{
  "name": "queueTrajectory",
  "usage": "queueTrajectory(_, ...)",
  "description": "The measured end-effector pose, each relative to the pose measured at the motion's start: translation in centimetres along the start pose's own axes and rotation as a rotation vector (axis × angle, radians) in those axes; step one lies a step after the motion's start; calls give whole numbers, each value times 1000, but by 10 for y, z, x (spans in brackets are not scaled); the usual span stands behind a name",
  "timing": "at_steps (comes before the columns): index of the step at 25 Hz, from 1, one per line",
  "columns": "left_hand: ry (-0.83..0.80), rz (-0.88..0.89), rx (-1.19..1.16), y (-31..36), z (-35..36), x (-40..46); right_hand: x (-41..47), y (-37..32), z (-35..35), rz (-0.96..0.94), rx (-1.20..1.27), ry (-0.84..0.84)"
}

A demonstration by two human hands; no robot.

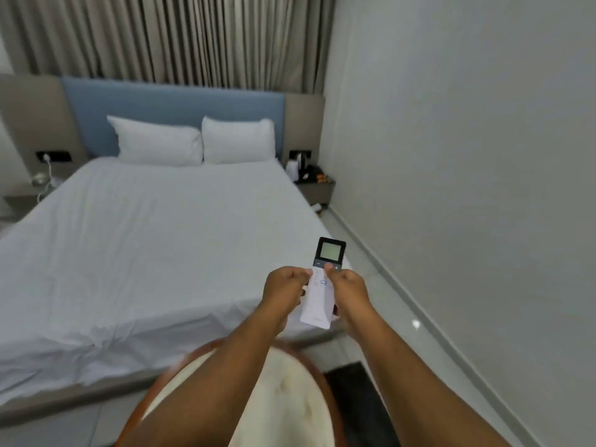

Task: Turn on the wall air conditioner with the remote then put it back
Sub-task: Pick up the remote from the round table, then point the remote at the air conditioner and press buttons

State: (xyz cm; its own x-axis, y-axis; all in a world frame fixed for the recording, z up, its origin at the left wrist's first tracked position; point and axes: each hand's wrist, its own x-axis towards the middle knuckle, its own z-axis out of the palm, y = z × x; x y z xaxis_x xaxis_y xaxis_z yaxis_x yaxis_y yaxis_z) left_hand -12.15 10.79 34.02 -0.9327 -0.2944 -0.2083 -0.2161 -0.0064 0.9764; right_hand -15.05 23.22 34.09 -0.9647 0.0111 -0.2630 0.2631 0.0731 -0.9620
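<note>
A white remote (319, 301) with a dark top and a blank grey screen is held out in front of me, above the near right corner of the bed. My left hand (285, 290) grips its left side, thumb on the white keypad. My right hand (350, 290) grips its right side, thumb resting on the dark button strip just under the screen. The remote's lower half shows between the two hands. No wall air conditioner is in view.
A bed with a white sheet (145, 246) and two pillows fills the left and centre. A small round table (283, 398) with a white top and wooden rim stands under my forearms. A bedside shelf (317, 188) holds a kettle. A plain wall (467, 188) runs along the right.
</note>
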Motion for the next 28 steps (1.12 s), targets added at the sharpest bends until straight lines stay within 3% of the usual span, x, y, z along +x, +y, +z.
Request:
queueTrajectory(8, 6, 815, 581, 193, 59, -1, -47, -188, -119, -428, 173, 236)
queueTrajectory(11, 112, 1071, 832, 246, 80, -8, -73, -232, -156, -532, 190, 273)
queueTrajectory(15, 282, 1333, 923, 317, 116, -32, -112, -287, -204, -690, 155, 410)
queueTrajectory(20, 463, 1485, 1023, 371, 141, -56, -155, -330, -240, -808, 85, 541)
queueTrajectory(28, 394, 1519, 871, 393, 167, -85, -189, -352, -274, -903, 82, 593)
